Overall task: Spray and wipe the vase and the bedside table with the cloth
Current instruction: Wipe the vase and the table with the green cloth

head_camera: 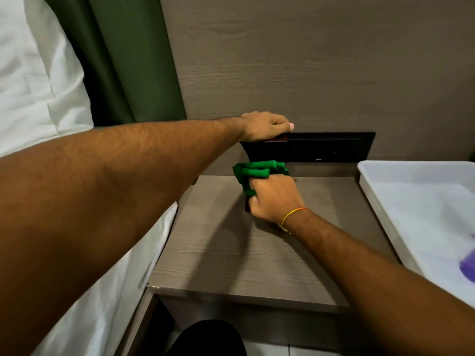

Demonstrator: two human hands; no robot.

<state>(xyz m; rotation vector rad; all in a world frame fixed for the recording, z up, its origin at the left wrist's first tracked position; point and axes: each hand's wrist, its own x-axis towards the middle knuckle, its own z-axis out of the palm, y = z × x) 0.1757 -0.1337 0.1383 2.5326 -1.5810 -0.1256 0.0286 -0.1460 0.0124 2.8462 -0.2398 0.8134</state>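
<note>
Closest to the camera, the left forearm crosses the frame from the lower left, reaching over the bedside table (244,253), a grey-brown wood-grain top with a small chip at its near left corner. Behind it rises a wall panel (308,60) in the same wood grain, carrying a long black switch plate (331,147) just above the table's back edge. White bedding (33,80) and a dark green curtain (123,60) fill the left side. The vase (247,205) is almost wholly hidden: only a dark sliver shows at the left of the right hand, and a reddish-dark rim under the left hand, so its shape cannot be told. It stands toward the back of the table, in front of the plate's left end. The left hand (266,125) is clenched down over its top. The right hand (276,199), with a yellow-orange thread at the wrist, grasps the bunched green cloth (257,173) and presses it against the vase's side. At the right, a white tray (380,204) sits beside the table, with a blurred purple object (467,268) in it at the frame edge.
</note>
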